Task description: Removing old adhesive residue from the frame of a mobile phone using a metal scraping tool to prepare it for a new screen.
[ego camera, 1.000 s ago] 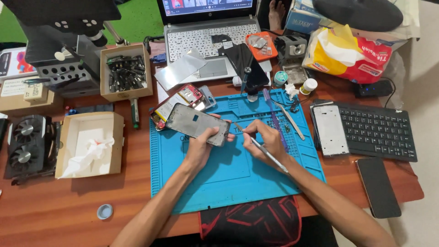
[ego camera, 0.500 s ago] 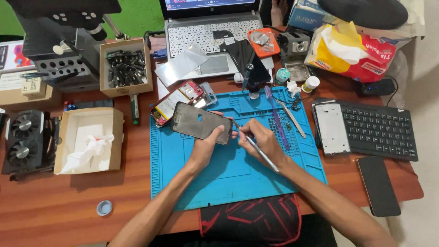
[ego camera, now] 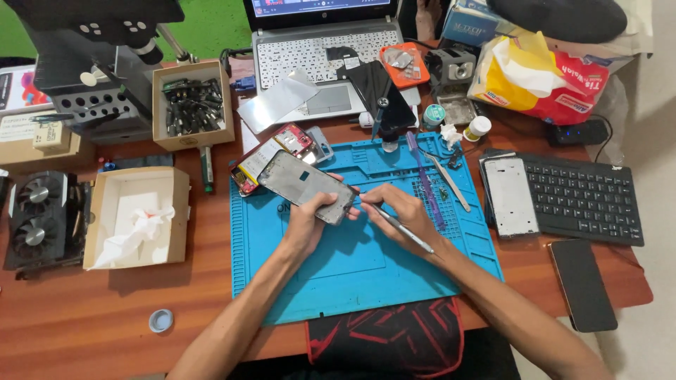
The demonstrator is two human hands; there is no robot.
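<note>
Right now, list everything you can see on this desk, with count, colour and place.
phone frame: one, grey, over mat, in left hand
metal tool: one, silver, in right hand
mat: one, blue, desk centre
opened phone: one, red inside, mat's far left corner
tweezers: one, silver, mat right
laptop: one, silver, far centre
keyboard: one, black, right
dark phone: one, near right
left hand: holds frame
right hand: holds tool
</note>
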